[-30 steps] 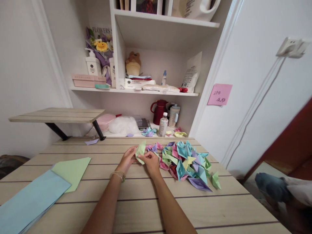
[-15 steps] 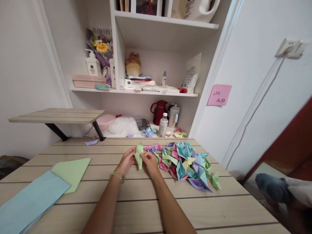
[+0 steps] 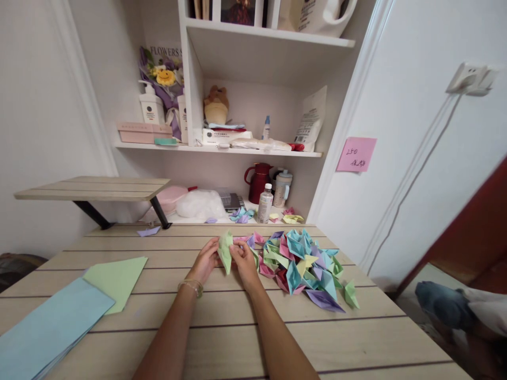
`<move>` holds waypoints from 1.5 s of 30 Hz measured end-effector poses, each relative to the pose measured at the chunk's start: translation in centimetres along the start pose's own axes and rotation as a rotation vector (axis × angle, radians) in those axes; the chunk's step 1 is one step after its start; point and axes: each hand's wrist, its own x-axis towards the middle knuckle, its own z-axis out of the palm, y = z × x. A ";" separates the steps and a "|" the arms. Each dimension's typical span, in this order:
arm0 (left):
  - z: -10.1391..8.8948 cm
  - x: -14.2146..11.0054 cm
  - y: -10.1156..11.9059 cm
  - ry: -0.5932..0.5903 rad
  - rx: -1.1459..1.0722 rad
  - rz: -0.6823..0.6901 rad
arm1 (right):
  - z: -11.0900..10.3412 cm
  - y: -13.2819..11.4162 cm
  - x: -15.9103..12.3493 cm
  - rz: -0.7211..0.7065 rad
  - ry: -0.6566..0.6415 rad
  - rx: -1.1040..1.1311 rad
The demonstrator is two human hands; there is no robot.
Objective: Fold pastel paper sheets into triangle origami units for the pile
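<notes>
A light green folded paper boat [image 3: 225, 251] is held upright between both hands, just above the table. My left hand [image 3: 206, 259] grips it from the left, with a bracelet on the wrist. From the right, the fingers of my right hand [image 3: 243, 259] pinch its other side. Just beyond the right hand lies a heap of folded paper boats [image 3: 303, 261] in blue, green, pink, purple and yellow. At the left rest a stack of blue paper sheets [image 3: 51, 327] and a green sheet [image 3: 119, 279].
The slatted wooden table [image 3: 356, 343] meets white shelves at the back. A small raised stand [image 3: 95, 189] is at the left. A clear bottle [image 3: 265, 204], a red jug [image 3: 259, 182] and a pale cup [image 3: 282, 189] stand behind the heap.
The green paper boat has turned and spread slightly, so a broader face shows. Both hands stay in nearly the same place, with the fingers shifted a little.
</notes>
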 end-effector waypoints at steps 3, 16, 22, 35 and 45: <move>0.0 0.0 0.0 -0.006 0.003 0.024 | 0.0 0.1 0.0 0.035 -0.034 0.005; 0.2 0.1 -0.2 -0.010 0.058 0.004 | 0.4 -0.1 -0.8 -0.326 0.084 -0.580; 0.7 -0.1 0.0 0.005 0.066 0.010 | 0.5 -0.3 -1.0 -0.348 0.101 -0.597; 1.5 -0.8 0.5 -0.051 0.034 -0.078 | -0.7 -0.3 -0.5 -0.447 0.200 -0.638; 0.5 -0.4 0.1 0.058 0.233 -0.042 | -1.0 0.0 0.0 -0.363 0.173 -0.507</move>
